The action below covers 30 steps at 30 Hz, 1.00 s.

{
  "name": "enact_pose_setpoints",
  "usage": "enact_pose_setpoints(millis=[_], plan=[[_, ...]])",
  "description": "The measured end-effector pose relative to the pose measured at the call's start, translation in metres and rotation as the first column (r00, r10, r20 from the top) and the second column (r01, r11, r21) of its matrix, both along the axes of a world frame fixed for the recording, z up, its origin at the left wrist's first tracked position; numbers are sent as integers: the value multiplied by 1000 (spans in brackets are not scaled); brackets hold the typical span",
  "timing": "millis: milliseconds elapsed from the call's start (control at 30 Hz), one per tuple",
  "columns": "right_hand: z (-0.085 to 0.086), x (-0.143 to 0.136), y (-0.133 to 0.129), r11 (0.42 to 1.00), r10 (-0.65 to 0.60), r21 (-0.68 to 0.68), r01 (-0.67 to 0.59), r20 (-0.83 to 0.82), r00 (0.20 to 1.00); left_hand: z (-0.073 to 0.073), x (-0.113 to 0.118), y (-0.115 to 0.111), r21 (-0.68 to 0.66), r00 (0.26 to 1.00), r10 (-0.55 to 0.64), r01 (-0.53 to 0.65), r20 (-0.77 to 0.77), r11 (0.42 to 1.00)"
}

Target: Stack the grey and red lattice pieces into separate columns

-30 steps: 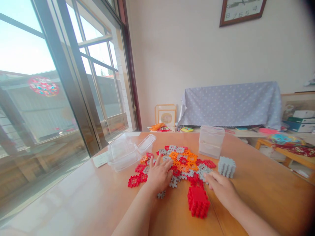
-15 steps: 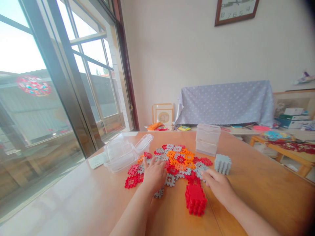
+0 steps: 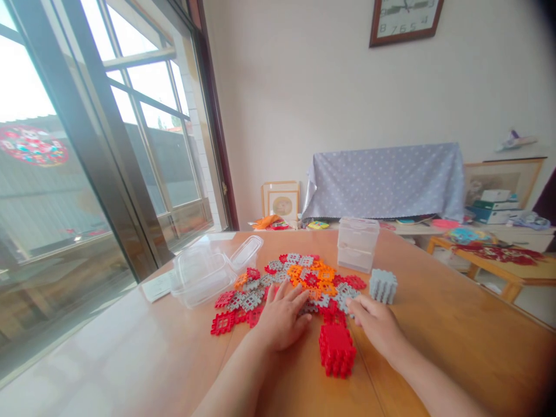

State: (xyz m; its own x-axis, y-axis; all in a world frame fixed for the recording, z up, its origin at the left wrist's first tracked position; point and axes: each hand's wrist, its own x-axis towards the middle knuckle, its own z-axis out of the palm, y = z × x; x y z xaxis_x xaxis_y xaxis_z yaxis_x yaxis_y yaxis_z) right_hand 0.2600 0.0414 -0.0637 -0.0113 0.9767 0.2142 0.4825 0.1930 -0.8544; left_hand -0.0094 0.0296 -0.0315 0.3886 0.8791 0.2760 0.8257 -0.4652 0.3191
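Red, grey and orange notched plastic squares (image 3: 311, 280) lie in a loose pile on the wooden table (image 3: 434, 324). My left hand (image 3: 284, 315) rests palm down on the near side of the pile, fingers spread, with pieces partly hidden beneath it. My right hand (image 3: 376, 321) is at the pile's right edge, its fingers curled and thumb and forefinger close to a grey piece (image 3: 346, 294); whether it grips anything is hidden. Between my hands, nearer to me, stands a neat red stack (image 3: 337, 350). A grey stack (image 3: 383, 286) stands just beyond my right hand.
Clear plastic containers (image 3: 202, 278) and a lid (image 3: 247, 253) lie at the table's left. A lidded clear box (image 3: 357, 244) stands behind the pile. Glass doors are at the left, and a low wooden stand (image 3: 499, 266) is at the right.
My left hand has drawn back slightly toward me and rightward over the pile, with its thumb now out to the side. The view has turned a little right. My right hand stays beside the pile.
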Motion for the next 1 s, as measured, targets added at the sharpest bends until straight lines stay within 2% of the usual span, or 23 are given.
enact_pose_setpoints(millis=[67,133,200,267,333,467,533,633,733,833,933,1000], plan=[[0,0,-1,1000,0,14,0,-10,1000,-1,0,0,-6,999,23,-23,-33,1000],[2,0,-1,1000,4,29,-3,-24,1000,-1,-5,2,25,984,158,-157,-77,987],[3,0,-2,999,9,37,-8,-35,999,0,-11,5,58,944,309,-305,-118,951],[4,1,-2,999,10,37,-8,-38,999,3,-14,6,79,907,400,-393,-133,916],[4,1,-2,999,3,34,-2,-33,999,5,-12,4,81,918,375,-367,-128,926],[1,1,-2,1000,-16,17,16,-16,1000,5,-2,-4,28,984,97,-94,-152,995],[1,2,-3,1000,-31,7,31,-10,999,4,-1,-6,1,983,59,-60,-174,998],[-1,4,-5,999,-50,12,50,-5,999,4,-10,-3,5,960,194,-197,-202,980],[-3,4,-6,997,-65,41,65,-3,998,3,-21,2,48,914,351,-349,-203,936],[-2,1,-8,997,-63,52,63,-8,998,5,-31,7,118,875,459,-445,-153,888],[10,-5,-14,999,-38,-28,37,-56,998,9,-37,9,156,844,524,-506,-115,848],[24,-8,-20,991,-40,-130,29,-88,995,11,-39,9,142,850,517,-502,-102,853]])
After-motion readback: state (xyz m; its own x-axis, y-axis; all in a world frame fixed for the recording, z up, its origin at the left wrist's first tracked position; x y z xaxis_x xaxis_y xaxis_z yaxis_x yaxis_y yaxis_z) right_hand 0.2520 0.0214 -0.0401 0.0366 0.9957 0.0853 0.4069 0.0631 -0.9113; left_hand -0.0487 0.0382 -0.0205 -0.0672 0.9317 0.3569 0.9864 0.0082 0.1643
